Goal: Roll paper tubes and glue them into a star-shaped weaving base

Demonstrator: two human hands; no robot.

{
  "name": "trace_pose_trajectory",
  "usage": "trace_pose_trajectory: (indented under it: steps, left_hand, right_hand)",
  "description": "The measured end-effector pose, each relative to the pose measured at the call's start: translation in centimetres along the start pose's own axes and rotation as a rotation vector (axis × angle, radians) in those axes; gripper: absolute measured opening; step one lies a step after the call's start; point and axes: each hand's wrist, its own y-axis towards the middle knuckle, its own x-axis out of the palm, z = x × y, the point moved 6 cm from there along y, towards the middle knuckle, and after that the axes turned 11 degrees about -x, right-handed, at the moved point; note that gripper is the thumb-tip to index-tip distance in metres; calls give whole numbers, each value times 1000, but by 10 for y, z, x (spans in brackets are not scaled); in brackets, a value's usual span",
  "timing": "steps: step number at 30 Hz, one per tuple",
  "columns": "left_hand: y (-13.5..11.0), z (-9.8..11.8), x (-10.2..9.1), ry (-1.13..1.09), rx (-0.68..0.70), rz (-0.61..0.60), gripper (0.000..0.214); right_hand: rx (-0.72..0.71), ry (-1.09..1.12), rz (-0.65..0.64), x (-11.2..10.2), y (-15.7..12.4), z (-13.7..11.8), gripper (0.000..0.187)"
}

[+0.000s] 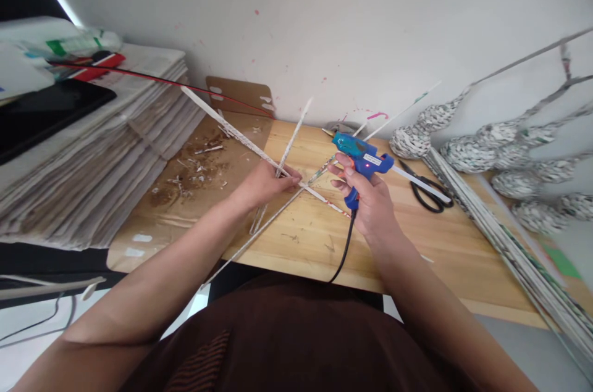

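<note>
Several thin rolled-paper sticks (231, 131) lie crossed in a star on the wooden table (440, 256). My left hand (266, 182) is closed, pinching the sticks where they cross. To its right, my right hand (365, 200) grips a blue hot glue gun (364, 157) by the handle, with its red light on. The gun's nozzle points left, above the far side of the crossing. The gun's black cord (345, 253) hangs over the table's front edge.
A tall stack of newspapers (92, 157) fills the left side, with a dark tablet (41, 111) on it. A brown cardboard sheet (194, 176) carries dried glue scraps. Black-handled scissors (428, 191), woven paper balls (410, 140) and a bundle of paper sticks (509, 244) lie at the right.
</note>
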Motion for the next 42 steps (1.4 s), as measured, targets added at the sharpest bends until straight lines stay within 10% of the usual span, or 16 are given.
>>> trace_pose_trajectory:
  steps: [14, 42]
  left_hand:
    - [-2, 1, 1, 42, -33, 9, 23]
    - [-3, -6, 0, 41, -3, 2, 22]
  right_hand:
    - [77, 17, 185, -11, -22, 10, 32]
    - [-30, -436, -165, 24, -6, 50, 31]
